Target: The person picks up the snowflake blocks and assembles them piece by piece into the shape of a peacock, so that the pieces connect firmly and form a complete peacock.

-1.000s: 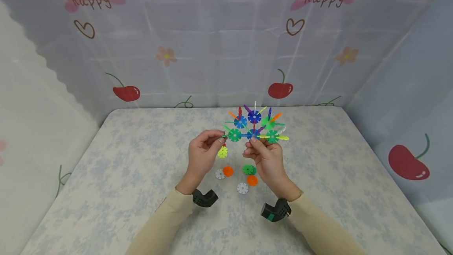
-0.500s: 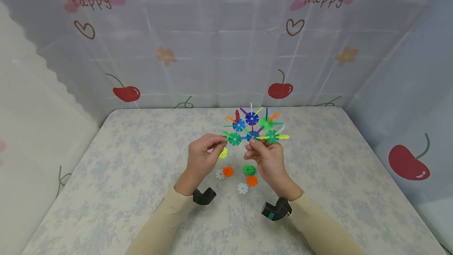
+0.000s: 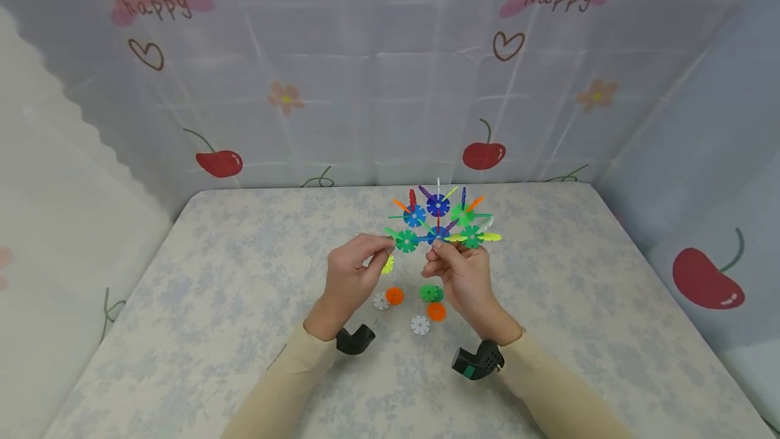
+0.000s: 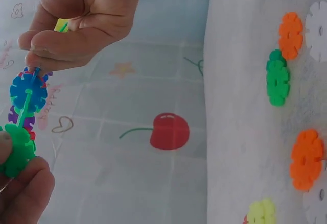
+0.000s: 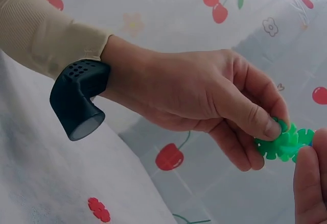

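Note:
Both hands hold up a model of interlocking notched plastic discs (image 3: 438, 206), blue and green facing discs with coloured discs edge-on between them like spokes. My left hand (image 3: 352, 273) pinches a green disc (image 5: 273, 148) between thumb and fingers at the model's left end, right against another green disc (image 3: 407, 241). With thumb and fingers my right hand (image 3: 468, 280) pinches the model at its lower middle, by a blue disc (image 4: 29, 92). In the left wrist view the left fingers (image 4: 30, 196) show at the lower left; the right hand's fingers hide part of the model.
Loose discs lie on the pale patterned table (image 3: 244, 290) below the hands: orange (image 3: 395, 296), white (image 3: 420, 324), green (image 3: 429, 293) and yellow (image 3: 388, 265). A red disc (image 5: 98, 209) shows in the right wrist view. A printed curtain (image 3: 365, 87) stands behind the table.
My left hand has shifted slightly right and down, its fingertips closer in at the green disc. A red piece by the yellow disc is now hidden behind it. The right hand barely moves.

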The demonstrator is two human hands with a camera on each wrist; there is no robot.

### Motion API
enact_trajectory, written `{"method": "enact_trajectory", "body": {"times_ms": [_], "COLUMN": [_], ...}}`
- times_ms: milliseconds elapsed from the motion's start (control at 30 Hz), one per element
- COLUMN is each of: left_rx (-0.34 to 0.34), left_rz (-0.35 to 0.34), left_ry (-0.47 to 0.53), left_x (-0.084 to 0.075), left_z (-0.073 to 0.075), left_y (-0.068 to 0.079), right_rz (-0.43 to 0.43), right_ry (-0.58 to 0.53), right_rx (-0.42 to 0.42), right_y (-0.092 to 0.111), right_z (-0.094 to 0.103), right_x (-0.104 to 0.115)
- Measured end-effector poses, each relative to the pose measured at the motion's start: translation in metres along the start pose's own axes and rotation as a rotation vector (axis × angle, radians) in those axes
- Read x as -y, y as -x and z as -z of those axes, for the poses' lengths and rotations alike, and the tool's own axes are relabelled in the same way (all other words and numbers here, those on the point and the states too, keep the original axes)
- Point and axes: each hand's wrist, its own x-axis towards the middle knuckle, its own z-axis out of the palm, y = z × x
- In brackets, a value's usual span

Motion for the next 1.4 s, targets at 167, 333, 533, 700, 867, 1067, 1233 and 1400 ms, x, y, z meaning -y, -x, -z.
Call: {"method": "enact_trajectory", "body": {"times_ms": [167,333,533,700,867,1067,1233,1400], "left_rx": [-0.008,-0.036,-0.069,-0.073,-0.059,-0.092,-0.116,-0.102], "left_rz": [-0.034,-0.017,0.016,0.013,0.085,0.233,0.316,0.337], "left_ry": [-0.017,-0.014,0.012,-0.01,0.08,0.285,0.295,0.276], "left_x": [0.0,0.0,0.0,0.001,0.001,-0.003,-0.006,-0.007], "left_z": [-0.003,-0.005,-0.009,-0.01,-0.011,-0.014,-0.015,-0.016], "left_y": [0.0,0.003,0.007,0.009,0.008,0.007,0.008,0.008], "right_rz": [0.042,0.039,0.008,0.022,0.029,-0.067,-0.1,-0.098], "right_ry": [-0.01,-0.014,-0.028,-0.073,-0.095,-0.061,-0.07,-0.062], "right_rx": [0.025,0.047,0.058,0.098,0.113,0.0,-0.056,-0.062], "right_y": [0.001,0.001,0.001,0.004,0.005,0.005,0.004,0.005], "right_z": [0.001,0.001,0.001,0.0,-0.002,-0.005,-0.005,-0.004], "right_x": [0.003,0.004,0.003,0.002,0.005,0.013,0.019,0.021]}}
